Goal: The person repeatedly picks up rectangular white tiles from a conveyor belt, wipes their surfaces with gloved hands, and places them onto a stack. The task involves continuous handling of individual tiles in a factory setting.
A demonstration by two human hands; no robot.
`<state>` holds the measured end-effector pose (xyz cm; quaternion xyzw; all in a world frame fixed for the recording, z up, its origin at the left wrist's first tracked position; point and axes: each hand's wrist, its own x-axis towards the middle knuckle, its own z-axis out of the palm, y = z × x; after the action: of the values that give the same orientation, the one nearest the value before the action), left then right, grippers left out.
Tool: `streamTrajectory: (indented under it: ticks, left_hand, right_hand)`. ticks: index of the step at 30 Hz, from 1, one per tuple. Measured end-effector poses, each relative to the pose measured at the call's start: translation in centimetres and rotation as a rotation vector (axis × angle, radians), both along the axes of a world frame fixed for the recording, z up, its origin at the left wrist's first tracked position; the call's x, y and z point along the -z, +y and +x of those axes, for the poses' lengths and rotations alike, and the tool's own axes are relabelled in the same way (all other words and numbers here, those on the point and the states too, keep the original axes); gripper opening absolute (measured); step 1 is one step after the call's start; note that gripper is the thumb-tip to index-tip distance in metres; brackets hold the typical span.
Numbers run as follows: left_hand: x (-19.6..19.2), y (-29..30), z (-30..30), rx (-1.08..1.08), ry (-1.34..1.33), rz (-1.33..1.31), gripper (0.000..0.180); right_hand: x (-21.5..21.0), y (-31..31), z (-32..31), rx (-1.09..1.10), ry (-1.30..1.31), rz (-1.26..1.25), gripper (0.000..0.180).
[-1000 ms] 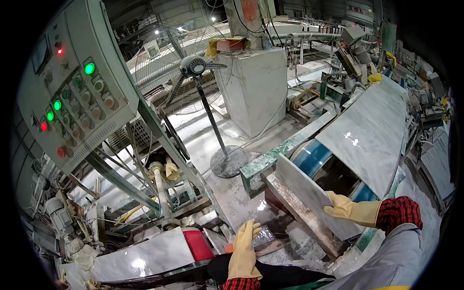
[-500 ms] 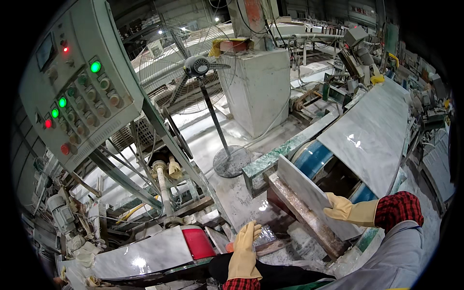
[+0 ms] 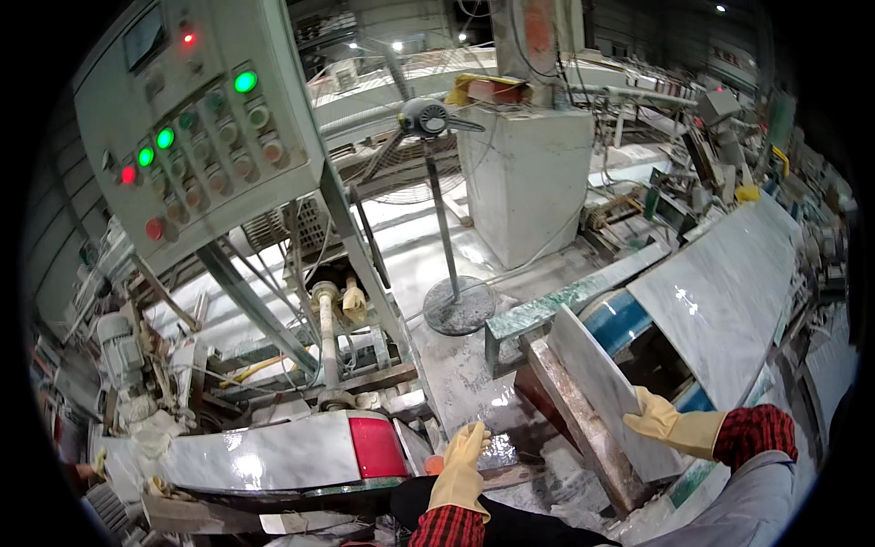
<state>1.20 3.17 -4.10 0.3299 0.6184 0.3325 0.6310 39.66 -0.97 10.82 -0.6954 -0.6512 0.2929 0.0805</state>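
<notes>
My right hand point(image 3: 663, 421), in a yellow rubber glove with a red checked cuff, grips the near edge of a grey marble tile point(image 3: 594, 383) that stands tilted on its long edge against a rusty metal frame point(image 3: 574, 428). My left hand point(image 3: 462, 465), also gloved in yellow, rests flat with fingers extended on a wet slab piece point(image 3: 497, 448) beside a red and grey machine cover point(image 3: 301, 451).
A large grey marble slab point(image 3: 729, 292) lies over blue rollers point(image 3: 620, 319) at right. A grey control panel point(image 3: 196, 128) with green and red lights hangs at upper left. A standing fan point(image 3: 433, 123) and a white concrete block point(image 3: 529, 178) stand beyond the wet floor.
The view has shifted slightly; both hands stay in nearly the same places, with the right hand still on the tilted tile.
</notes>
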Motion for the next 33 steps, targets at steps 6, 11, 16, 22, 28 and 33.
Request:
streamTrajectory:
  ticks: [6,11,16,22,28,33]
  left_hand:
    - [5.1,1.4,-0.5,0.07,0.108,0.044,0.044]
    - [4.8,1.8,1.1,0.116,0.064,0.079,0.046]
    - [3.5,1.7,2.3,0.171,0.102,0.015,0.05]
    - [2.3,1.0,1.6,0.186,0.134,0.02,0.05]
    - [1.8,0.8,0.9,0.186,0.13,-0.017,0.049]
    - [1.6,0.4,0.7,0.136,-0.004,0.022,0.051]
  right_hand:
    - [0.5,0.1,0.4,-0.005,0.099,0.022,0.062]
    - [1.1,0.2,0.2,0.032,0.088,0.021,0.059]
    - [2.8,-0.1,1.3,-0.02,0.166,0.096,0.059]
    - [2.5,0.0,1.4,0.016,0.211,0.058,0.06]
    - [3.0,0.3,1.7,0.008,0.075,0.075,0.06]
    - [0.2,0.0,-0.3,0.008,0.017,0.062,0.059]
